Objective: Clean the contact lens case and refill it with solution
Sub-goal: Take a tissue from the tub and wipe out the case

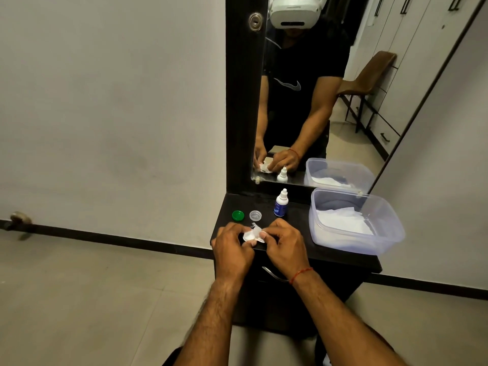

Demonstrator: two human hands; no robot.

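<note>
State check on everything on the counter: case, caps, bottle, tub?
lens case: uncapped, pinched between left hand and right hand
green cap: off, lying on the counter
clear cap: off, beside the green cap
solution bottle: upright, cap on
plastic tub: no lid, white tissue inside

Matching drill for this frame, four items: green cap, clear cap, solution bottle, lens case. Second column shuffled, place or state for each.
Column 1
1. green cap
2. clear cap
3. solution bottle
4. lens case

Column 2
A. pinched between left hand and right hand
B. standing upright
C. lying flat, leftmost
D. lying between the other cap and the upright item

Pairs: 1-C, 2-D, 3-B, 4-A
</note>
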